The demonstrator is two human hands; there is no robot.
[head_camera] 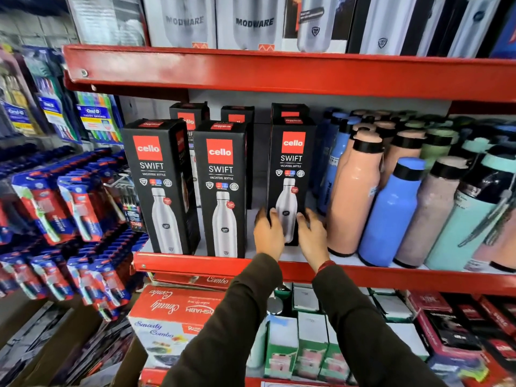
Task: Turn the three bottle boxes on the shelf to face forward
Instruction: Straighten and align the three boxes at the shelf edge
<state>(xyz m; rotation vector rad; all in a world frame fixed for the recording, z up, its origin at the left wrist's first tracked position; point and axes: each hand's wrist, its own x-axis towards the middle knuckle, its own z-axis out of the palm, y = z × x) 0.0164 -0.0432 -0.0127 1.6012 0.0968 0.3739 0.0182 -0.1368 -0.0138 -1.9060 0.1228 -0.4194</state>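
Three black Cello Swift bottle boxes stand upright on the red shelf (195,262), printed fronts toward me: a left box (157,185), a middle box (222,188) and a right box (290,169) set slightly further back. My left hand (268,234) grips the lower left side of the right box. My right hand (312,236) presses its lower right side. Both hands cover the box's bottom part. More black boxes stand behind the front row.
Pink bottles (353,196) and blue bottles (389,213) crowd the shelf just right of the right box. Toothbrush packs (78,208) hang at the left. A red upper shelf (251,71) carries Modware boxes. Red combo boxes (173,311) sit below.
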